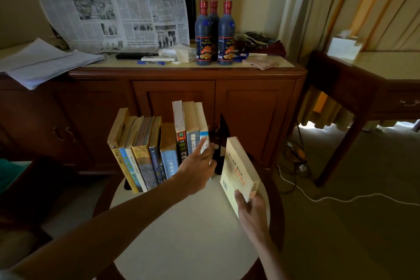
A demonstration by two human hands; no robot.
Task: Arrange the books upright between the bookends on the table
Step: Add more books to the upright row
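The near half of the worktop (pixel 181 234) before me lies bare, so my hands can pass there. The row of books (pixel 156 143) closes the far side. Between its last book and the black bookend (pixel 221 143) only a narrow gap shows, partly covered by my left hand (pixel 197 170).

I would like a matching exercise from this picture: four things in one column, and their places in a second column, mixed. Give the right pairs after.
Things:
1. pale yellow book
2. black bookend
3. sauce bottles
4. row of books

Places:
A. on the wooden cabinet
B. in the right hand
C. standing on the round table
D. just right of the left hand

Pairs: 1-B, 2-D, 3-A, 4-C
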